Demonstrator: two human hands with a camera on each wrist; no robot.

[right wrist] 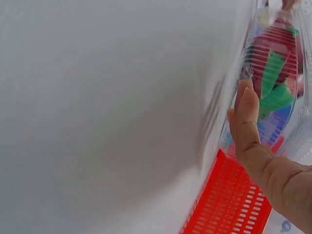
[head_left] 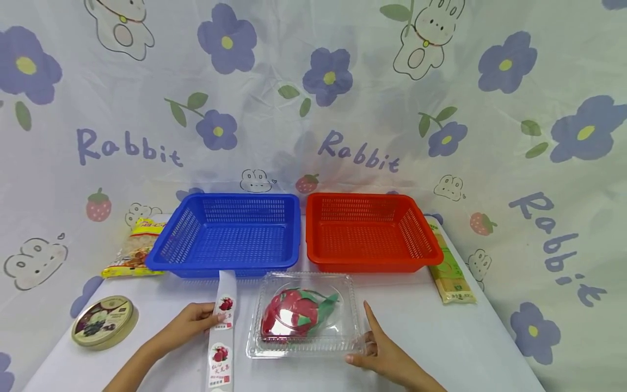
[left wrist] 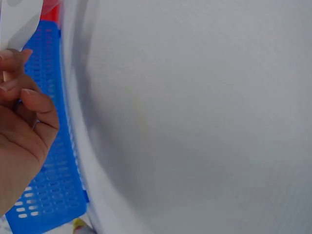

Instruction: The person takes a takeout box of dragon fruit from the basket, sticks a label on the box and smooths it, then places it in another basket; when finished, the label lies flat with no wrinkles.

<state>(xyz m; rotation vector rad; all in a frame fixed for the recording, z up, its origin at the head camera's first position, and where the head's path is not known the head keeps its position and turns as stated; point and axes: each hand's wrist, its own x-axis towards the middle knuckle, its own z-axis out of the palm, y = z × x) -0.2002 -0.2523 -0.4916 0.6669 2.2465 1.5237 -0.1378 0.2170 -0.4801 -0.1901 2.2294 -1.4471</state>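
Left hand [head_left: 192,322] pinches sticker strip [head_left: 221,338] just left of clear box [head_left: 345,324]; right hand [head_left: 384,353], index finger straight and extended, at box's right edge. Red-and-green fruit [head_left: 286,314] sits inside box on white table [head_left: 416,321], before blue basket [head_left: 230,265] and red basket [head_left: 372,267]. Round tin [head_left: 102,321] far left.

White table [head_left: 421,316] holds a clear box [head_left: 343,321] | blue basket [head_left: 196,265]: behind box, to its left | red basket [head_left: 374,264]: behind box, to its right | round tin [head_left: 102,322]: well left of box | yellow bag [head_left: 134,250]: left of box, farther back | green packet [head_left: 449,272]: right of box, farther back
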